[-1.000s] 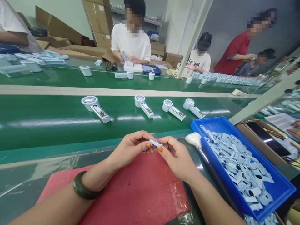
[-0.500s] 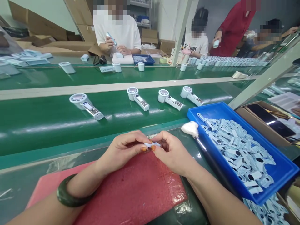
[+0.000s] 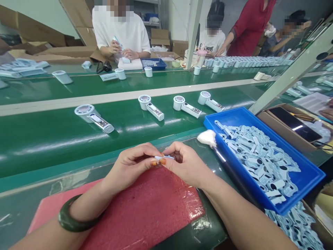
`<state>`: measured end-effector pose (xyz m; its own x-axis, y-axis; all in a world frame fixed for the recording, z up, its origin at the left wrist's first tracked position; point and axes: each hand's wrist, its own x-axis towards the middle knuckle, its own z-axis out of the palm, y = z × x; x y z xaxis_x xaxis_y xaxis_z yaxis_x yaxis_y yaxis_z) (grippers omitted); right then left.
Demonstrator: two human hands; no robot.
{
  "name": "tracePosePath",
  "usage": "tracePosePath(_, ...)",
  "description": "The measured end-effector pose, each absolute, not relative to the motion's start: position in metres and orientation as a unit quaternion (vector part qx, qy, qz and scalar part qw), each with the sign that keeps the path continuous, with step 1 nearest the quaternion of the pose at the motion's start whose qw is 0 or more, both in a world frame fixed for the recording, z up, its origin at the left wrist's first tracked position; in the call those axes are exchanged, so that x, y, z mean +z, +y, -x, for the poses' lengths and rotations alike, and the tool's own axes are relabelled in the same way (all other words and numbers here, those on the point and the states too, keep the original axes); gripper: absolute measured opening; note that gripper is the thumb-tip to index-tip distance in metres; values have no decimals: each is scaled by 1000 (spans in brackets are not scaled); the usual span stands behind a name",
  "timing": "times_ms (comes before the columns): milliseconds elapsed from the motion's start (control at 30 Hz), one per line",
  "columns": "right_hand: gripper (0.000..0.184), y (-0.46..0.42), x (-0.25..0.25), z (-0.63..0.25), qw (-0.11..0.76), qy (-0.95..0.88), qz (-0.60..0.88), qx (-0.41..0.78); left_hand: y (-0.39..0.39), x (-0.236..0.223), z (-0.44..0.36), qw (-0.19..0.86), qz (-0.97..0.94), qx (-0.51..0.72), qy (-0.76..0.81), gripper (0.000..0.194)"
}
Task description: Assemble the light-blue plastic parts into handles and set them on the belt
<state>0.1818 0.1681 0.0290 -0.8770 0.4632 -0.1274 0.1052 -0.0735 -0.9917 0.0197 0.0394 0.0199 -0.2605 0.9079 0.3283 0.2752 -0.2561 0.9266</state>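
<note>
My left hand (image 3: 132, 165) and my right hand (image 3: 183, 163) meet above the far edge of a red foam mat (image 3: 145, 211). Both pinch one small pale blue plastic part (image 3: 163, 157) between thumbs and fingertips. A dark green bangle (image 3: 68, 218) circles my left wrist. To the right a blue tray (image 3: 299, 166) holds several of the same pale blue parts. A brush with a white fluffy head (image 3: 206, 138) lies against the tray's left side.
Several white handheld devices (image 3: 151, 107) lie on the green conveyor belt (image 3: 52, 139) beyond my hands. Other people work across the belt by cardboard boxes. An open carton (image 3: 291, 125) stands right of the tray. More loose parts (image 3: 299, 225) lie below it.
My hands have closed nearer together on the small part, and less of it shows. The view has drifted, so everything sits slightly left and higher in frame.
</note>
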Motion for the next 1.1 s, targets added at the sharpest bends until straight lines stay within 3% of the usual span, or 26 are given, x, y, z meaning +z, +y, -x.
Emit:
tracePosePath(167,33,170,28,-183,144,-632,116,753,40,21,-22,329,-495,617,516,23)
tracePosePath(433,31,169,27,-183,113,-633,147,752,40,21,-23,339,-493,607,522,22)
tracePosePath(633,10,171,30,-184,78,-670,193,712,38,22,-23,318,-514,580,547,22)
tracePosePath(1100,13,172,35,-185,82,-670,177,716,38,25,-24,280,-543,568,552,22)
